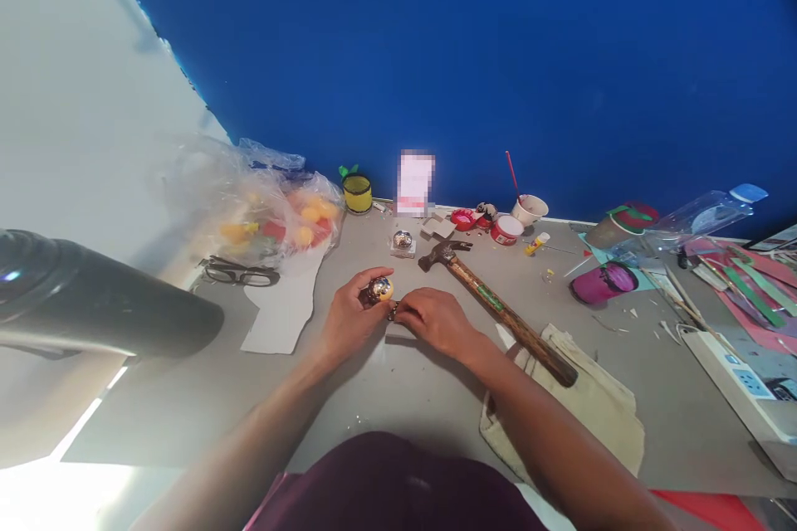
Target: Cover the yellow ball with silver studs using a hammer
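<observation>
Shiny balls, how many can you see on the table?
2. One shiny ball is pinched in the left hand, close to the right hand. The other shiny ball sits farther back, left of the hammer head. More could hide in the plastic bag.

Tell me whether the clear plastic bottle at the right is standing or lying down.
Lying down: the bottle rests on its side, blue cap pointing right.

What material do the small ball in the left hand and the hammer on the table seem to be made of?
The ball, held by the left hand, looks like polished metal or chromed plastic: it is mirror-shiny with a yellowish reflection. The hammer seems to have a dull dark metal head and a brown wooden handle with visible grain, a green sticker, and a darker end.
</observation>
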`<action>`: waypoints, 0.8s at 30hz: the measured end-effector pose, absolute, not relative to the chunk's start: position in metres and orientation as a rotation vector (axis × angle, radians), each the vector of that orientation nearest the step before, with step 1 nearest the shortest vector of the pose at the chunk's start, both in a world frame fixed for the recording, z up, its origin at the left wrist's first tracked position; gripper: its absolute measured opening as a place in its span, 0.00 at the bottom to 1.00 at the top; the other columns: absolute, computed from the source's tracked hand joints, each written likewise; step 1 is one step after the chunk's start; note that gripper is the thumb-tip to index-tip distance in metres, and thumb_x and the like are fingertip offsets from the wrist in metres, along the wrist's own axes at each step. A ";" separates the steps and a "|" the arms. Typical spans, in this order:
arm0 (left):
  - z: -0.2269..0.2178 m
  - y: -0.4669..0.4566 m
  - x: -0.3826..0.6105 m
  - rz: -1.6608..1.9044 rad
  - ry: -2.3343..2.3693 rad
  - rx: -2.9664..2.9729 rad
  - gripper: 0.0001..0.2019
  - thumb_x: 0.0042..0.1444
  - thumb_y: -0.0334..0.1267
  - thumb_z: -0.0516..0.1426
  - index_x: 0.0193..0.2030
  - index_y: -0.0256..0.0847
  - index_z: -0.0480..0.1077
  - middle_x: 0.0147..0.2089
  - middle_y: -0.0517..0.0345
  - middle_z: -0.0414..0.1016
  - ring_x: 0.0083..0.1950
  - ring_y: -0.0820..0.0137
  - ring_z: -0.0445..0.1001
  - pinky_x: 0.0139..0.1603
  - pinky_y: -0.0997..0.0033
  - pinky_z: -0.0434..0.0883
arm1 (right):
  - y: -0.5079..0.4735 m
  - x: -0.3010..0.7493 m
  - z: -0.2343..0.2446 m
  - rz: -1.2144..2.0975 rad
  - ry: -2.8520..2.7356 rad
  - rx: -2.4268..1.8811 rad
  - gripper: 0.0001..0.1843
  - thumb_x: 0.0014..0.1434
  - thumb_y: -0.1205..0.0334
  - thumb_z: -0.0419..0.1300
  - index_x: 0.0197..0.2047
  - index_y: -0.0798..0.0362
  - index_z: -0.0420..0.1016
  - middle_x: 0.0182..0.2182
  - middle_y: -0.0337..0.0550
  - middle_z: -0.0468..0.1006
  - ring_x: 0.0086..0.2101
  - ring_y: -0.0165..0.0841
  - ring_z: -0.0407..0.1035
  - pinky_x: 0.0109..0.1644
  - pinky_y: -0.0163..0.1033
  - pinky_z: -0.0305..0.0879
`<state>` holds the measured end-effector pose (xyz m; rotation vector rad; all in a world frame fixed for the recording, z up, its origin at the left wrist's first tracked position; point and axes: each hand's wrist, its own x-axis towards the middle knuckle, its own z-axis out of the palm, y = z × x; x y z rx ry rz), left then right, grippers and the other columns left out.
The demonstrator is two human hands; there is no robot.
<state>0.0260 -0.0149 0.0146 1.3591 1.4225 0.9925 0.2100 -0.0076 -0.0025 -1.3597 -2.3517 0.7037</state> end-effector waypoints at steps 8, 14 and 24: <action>0.023 -0.018 0.028 0.918 1.327 1.245 0.26 0.49 0.35 0.62 0.58 0.39 0.72 0.33 0.61 0.76 0.30 0.72 0.73 0.33 0.73 0.69 | -0.007 0.214 0.003 1.436 -1.404 -1.109 0.10 0.54 0.54 0.69 0.35 0.52 0.81 0.29 0.40 0.81 0.27 0.30 0.68 0.32 0.36 0.61; 0.024 -0.021 0.031 0.905 1.272 1.228 0.27 0.49 0.41 0.66 0.56 0.37 0.73 0.34 0.58 0.78 0.31 0.72 0.73 0.34 0.71 0.71 | -0.006 0.212 -0.002 1.720 -1.097 -0.964 0.18 0.47 0.48 0.74 0.30 0.53 0.79 0.25 0.40 0.79 0.22 0.25 0.60 0.25 0.33 0.53; 0.024 -0.021 0.030 0.876 1.257 1.260 0.28 0.50 0.44 0.67 0.57 0.36 0.74 0.35 0.56 0.80 0.32 0.69 0.75 0.35 0.69 0.73 | -0.005 0.214 -0.005 1.815 -1.011 -0.902 0.18 0.46 0.52 0.77 0.34 0.54 0.81 0.28 0.42 0.81 0.23 0.25 0.63 0.25 0.33 0.52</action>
